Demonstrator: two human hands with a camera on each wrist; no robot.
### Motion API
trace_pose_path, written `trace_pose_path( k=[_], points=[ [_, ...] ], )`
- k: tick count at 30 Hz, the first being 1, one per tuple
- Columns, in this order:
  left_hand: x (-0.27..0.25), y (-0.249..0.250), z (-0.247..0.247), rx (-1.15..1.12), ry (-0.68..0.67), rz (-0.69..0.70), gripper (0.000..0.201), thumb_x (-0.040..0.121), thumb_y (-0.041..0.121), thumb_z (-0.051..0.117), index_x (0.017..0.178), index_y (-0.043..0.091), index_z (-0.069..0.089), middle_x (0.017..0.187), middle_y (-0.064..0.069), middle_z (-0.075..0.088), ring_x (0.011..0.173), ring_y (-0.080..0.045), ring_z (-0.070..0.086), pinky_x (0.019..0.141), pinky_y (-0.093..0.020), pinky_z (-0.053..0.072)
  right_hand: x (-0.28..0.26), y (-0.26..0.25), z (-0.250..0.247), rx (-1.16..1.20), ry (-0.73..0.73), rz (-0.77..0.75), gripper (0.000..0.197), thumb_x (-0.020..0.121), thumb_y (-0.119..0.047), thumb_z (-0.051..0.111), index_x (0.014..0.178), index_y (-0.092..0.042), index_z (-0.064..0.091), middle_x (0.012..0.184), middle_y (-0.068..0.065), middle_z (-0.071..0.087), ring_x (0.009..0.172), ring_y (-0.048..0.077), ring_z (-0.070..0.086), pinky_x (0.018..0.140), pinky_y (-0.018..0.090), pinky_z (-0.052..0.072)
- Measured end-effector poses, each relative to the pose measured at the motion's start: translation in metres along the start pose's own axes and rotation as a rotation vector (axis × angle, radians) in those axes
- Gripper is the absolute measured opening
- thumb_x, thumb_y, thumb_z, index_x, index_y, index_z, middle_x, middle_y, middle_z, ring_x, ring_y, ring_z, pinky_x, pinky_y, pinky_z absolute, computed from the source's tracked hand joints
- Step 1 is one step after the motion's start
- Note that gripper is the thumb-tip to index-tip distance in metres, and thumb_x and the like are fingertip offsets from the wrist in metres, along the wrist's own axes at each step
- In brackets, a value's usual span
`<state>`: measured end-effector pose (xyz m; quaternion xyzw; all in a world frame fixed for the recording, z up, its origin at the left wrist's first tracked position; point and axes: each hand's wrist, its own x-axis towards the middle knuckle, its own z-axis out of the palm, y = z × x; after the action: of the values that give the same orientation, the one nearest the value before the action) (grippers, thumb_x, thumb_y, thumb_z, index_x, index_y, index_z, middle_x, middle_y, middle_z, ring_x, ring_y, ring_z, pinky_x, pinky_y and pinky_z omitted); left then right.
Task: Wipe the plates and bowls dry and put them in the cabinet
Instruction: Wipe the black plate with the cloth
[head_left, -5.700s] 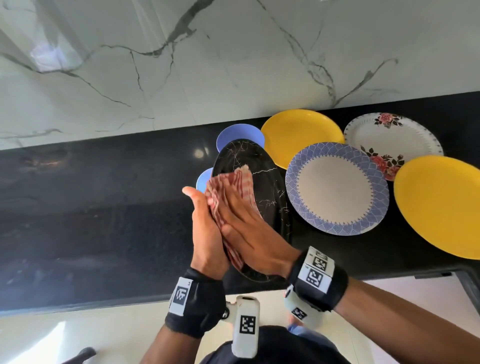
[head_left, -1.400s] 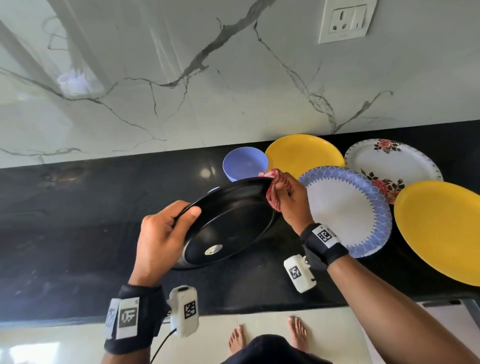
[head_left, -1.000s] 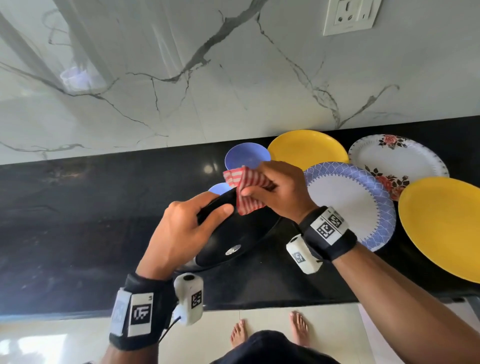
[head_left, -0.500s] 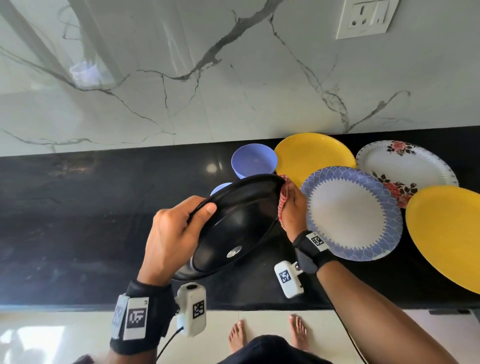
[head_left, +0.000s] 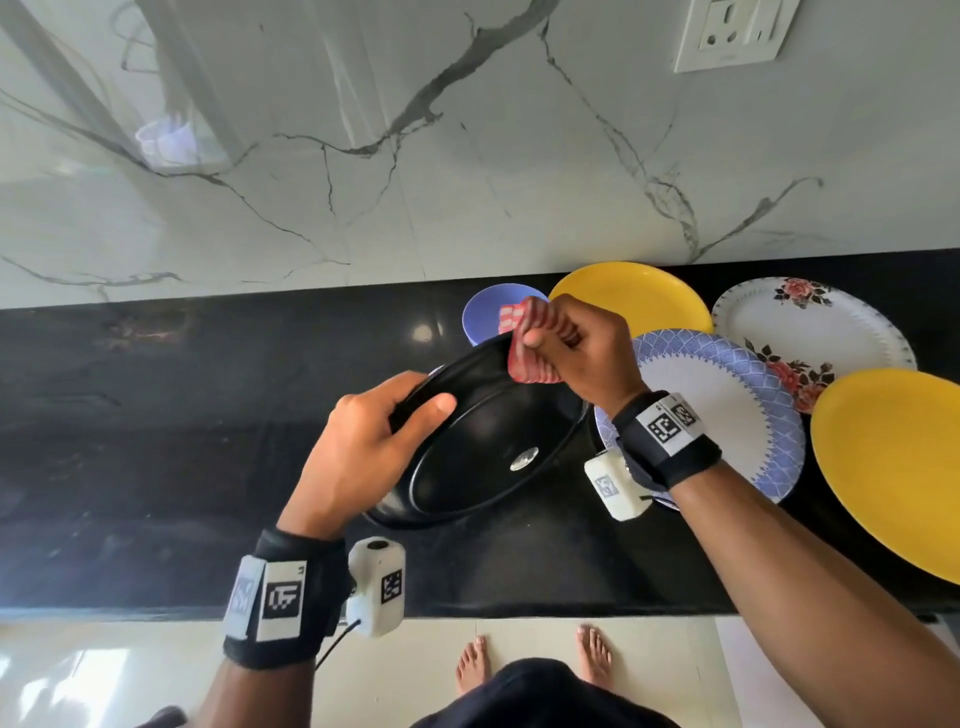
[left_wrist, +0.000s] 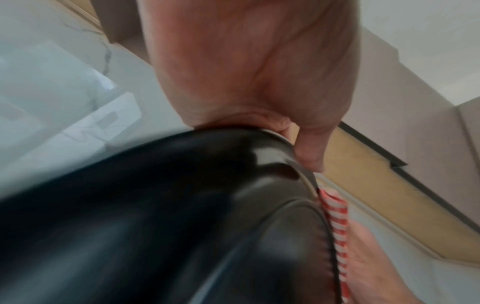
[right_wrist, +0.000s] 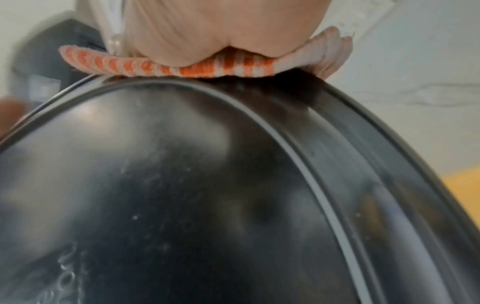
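Black plate (head_left: 483, 441) between both hands

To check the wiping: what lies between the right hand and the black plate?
The folded striped cloth lies between the right hand and the black plate's rim, per the right wrist view.

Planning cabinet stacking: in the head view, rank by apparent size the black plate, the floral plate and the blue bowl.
1. Black plate, though it is held nearer the camera, so its lead is unsure.
2. Floral plate.
3. Blue bowl, partly hidden.
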<state>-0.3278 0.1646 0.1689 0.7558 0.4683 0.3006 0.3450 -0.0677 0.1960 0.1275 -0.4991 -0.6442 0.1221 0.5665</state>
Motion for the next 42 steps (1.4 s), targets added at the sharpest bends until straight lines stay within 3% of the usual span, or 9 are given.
trace_pose_path(
  k=[5,11,16,18,21,25,28,35,42],
  points=[
    [0.014,0.02,0.008,0.156,-0.013,0.078,0.029,0.097,0.055,0.055,0.08,0.03,0.058,0.059,0.002,0.054,0.061,-0.025,0.051,0.054,-0.025,0.037,0.003,-0.013,0.012,-0.206,-0.028,-0.247,0.063,0.093,-0.066,0.052,0.075,-0.007,0.064,0.062,0.004,0.056,0.054,0.024,0.05,0.05,0.034,0.041],
    [0.001,0.005,0.005,0.084,0.12,0.043,0.037,0.103,0.039,0.061,0.07,0.026,0.048,0.056,0.007,0.041,0.056,-0.014,0.035,0.052,-0.022,0.031,-0.024,0.028,0.027,0.25,0.12,0.404,0.038,0.107,-0.03,0.048,0.094,0.001,0.066,0.064,0.005,0.06,0.065,0.002,0.056,0.069,0.016,0.046],
    [-0.011,-0.008,-0.001,-0.035,0.179,0.007,0.03,0.096,0.052,0.058,0.076,0.03,0.059,0.061,-0.001,0.046,0.059,-0.011,0.039,0.057,-0.035,0.038,-0.051,0.047,0.047,0.444,0.212,0.725,0.049,0.108,-0.038,0.041,0.127,0.003,0.061,0.123,0.027,0.065,0.122,0.034,0.061,0.11,0.038,0.046],
    [-0.015,-0.011,0.001,-0.153,0.185,-0.007,0.034,0.097,0.049,0.059,0.074,0.024,0.06,0.062,0.0,0.046,0.063,-0.01,0.041,0.059,-0.036,0.038,-0.043,0.041,0.041,0.416,0.245,0.661,0.04,0.11,-0.016,0.038,0.121,0.017,0.059,0.111,0.035,0.065,0.105,0.02,0.069,0.092,0.018,0.051],
    [-0.018,-0.014,-0.001,-0.292,0.147,-0.036,0.033,0.098,0.036,0.064,0.067,0.026,0.057,0.063,0.012,0.045,0.063,-0.007,0.041,0.058,-0.027,0.036,-0.023,0.037,0.022,0.325,0.221,0.458,0.026,0.108,-0.013,0.046,0.102,0.003,0.065,0.085,0.002,0.066,0.077,-0.014,0.061,0.079,0.007,0.044],
    [-0.007,-0.016,-0.007,-0.289,0.024,-0.058,0.033,0.088,0.051,0.068,0.088,0.018,0.071,0.08,-0.006,0.072,0.076,-0.018,0.064,0.074,-0.044,0.052,0.003,0.034,0.0,0.219,0.078,0.288,0.052,0.093,-0.066,0.055,0.097,-0.015,0.067,0.086,-0.009,0.07,0.082,-0.001,0.066,0.08,0.021,0.05],
    [0.006,-0.006,-0.002,-0.2,-0.063,-0.075,0.035,0.088,0.056,0.066,0.107,0.028,0.073,0.101,0.0,0.079,0.099,-0.024,0.075,0.093,-0.055,0.057,0.018,0.026,-0.009,0.066,-0.089,0.121,0.022,0.092,-0.059,0.061,0.091,-0.036,0.064,0.078,-0.026,0.069,0.075,-0.004,0.063,0.073,0.029,0.05],
    [0.023,0.014,0.014,-0.061,-0.066,-0.039,0.027,0.106,0.035,0.057,0.081,0.025,0.058,0.066,0.011,0.052,0.063,-0.007,0.046,0.063,-0.031,0.04,0.029,-0.002,0.011,-0.222,-0.181,-0.277,0.065,0.095,-0.065,0.047,0.085,-0.003,0.064,0.071,0.003,0.058,0.066,0.019,0.049,0.062,0.033,0.039],
    [-0.001,-0.003,0.012,-0.164,0.063,-0.046,0.031,0.102,0.053,0.05,0.094,0.026,0.064,0.074,0.0,0.065,0.071,-0.01,0.057,0.068,-0.038,0.05,-0.016,0.042,0.039,0.328,0.16,0.495,0.046,0.1,-0.057,0.046,0.117,-0.02,0.065,0.104,-0.011,0.07,0.101,0.005,0.066,0.098,0.031,0.048]
  ],
)
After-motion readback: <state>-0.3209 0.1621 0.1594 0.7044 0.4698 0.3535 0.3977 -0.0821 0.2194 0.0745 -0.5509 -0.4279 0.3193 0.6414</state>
